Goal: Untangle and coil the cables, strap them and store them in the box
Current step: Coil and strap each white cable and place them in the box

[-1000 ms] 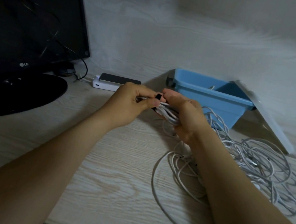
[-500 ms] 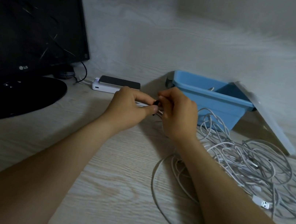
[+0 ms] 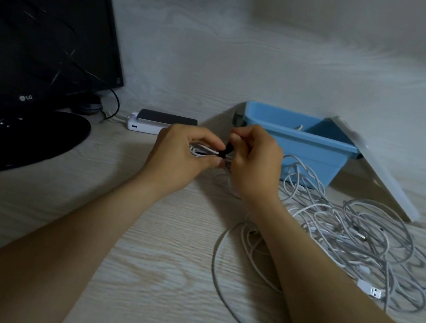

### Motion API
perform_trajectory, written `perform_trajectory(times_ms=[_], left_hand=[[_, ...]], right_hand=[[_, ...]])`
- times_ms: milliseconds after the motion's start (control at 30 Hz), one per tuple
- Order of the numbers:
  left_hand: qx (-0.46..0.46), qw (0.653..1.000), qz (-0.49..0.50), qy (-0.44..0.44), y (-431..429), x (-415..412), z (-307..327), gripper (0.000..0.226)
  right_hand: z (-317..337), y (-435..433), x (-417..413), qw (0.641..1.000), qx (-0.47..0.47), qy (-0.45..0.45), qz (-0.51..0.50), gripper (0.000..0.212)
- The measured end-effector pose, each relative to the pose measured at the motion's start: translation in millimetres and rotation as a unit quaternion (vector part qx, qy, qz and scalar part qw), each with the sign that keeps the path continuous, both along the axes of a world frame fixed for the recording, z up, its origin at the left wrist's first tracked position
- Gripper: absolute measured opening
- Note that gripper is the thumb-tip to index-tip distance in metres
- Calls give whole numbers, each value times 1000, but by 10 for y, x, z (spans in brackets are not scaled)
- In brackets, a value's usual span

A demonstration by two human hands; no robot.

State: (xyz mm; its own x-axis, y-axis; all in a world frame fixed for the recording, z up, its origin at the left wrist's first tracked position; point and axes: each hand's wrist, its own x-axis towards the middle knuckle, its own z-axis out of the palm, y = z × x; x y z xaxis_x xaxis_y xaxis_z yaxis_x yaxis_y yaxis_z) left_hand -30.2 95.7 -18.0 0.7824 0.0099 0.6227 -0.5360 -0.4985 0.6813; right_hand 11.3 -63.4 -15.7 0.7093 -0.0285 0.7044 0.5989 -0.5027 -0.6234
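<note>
The bench is pale wood with wavy lines in it, and a wall with the same pale look stands behind it. On the left is a big black monitor on a round black foot. Just beside the foot lies a white power bank with a dark phone flat on top of it. At the back right sits a blue box, open, and its white lid leans tilted against the box's right end. Two bare arms reach forward from the bottom and meet in the middle, just in front of the box. The left hand shows its back to the camera and its fingers are curled. Its grip is closed round a small bundle of coiled white cable, held up off the bench. The right hand is right next to it with bent fingers, and its grip pinches a black strap that sits at the end of the bundle, between the two hands. More white cables lie in a loose, messy heap on the bench to the right, in front of the box and lid, and some loops run under the right arm. One white USB plug lies at the near edge of the heap.
</note>
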Motion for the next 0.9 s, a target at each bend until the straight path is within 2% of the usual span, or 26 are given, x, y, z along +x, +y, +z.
perform_trajectory(times_ms=[200, 400, 467, 600, 767, 900], left_hand=[[89, 995, 11, -47, 8, 33, -30, 23], [175, 983, 22, -53, 29, 86, -48, 13], [186, 980, 46, -53, 16, 85, -59, 13], [185, 979, 82, -24, 34, 114, -108, 28], [164, 983, 76, -27, 97, 144, -136, 28], [68, 994, 85, 17, 84, 169, -113, 23]], right_hand=[[7, -18, -21, 999, -18, 16, -30, 7], [-15, 7, -58, 990, -128, -15, -50, 20], [-23, 20, -50, 990, -133, -16, -43, 22], [-56, 29, -27, 995, -104, -6, 5, 16], [-44, 18, 11, 993, -90, -7, 74, 8], [-3, 0, 31, 991, -101, -12, 88, 10]])
